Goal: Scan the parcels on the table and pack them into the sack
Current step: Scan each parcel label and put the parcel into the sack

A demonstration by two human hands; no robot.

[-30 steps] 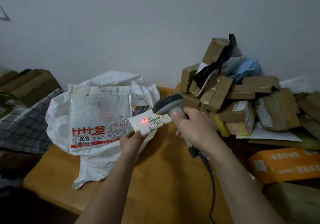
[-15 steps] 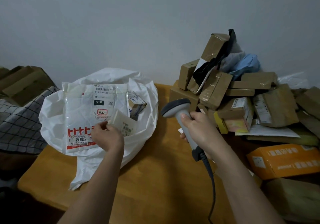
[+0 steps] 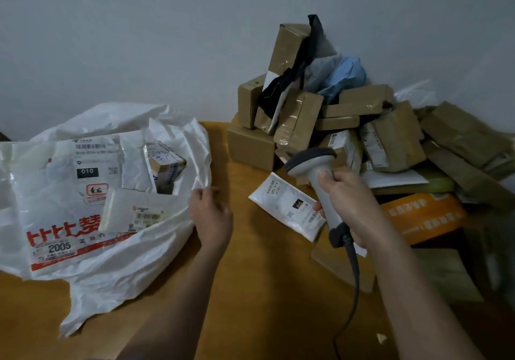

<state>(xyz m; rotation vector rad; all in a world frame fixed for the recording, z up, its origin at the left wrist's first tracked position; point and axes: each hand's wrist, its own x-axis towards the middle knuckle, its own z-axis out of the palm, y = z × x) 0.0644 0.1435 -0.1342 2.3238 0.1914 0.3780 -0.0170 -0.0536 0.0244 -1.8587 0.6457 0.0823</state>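
— Changed? Small white parcel (image 3: 131, 214) dropped into sack (image 3: 92, 276); left hand (image 3: 210, 214) released, empty beside sack's mouth.
— Next? Right hand (image 3: 345, 203) grasping scanner (image 3: 320, 175), white mailer (image 3: 287, 206) right of sack unscanned.

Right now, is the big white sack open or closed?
Open. The white sack gapes toward the camera, and a small box and a flat labelled parcel show inside.

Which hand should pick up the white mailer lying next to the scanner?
Left, probably. The left hand is empty, fingers loosely curled beside the sack. The right hand grips the scanner, with the white mailer just left of it.
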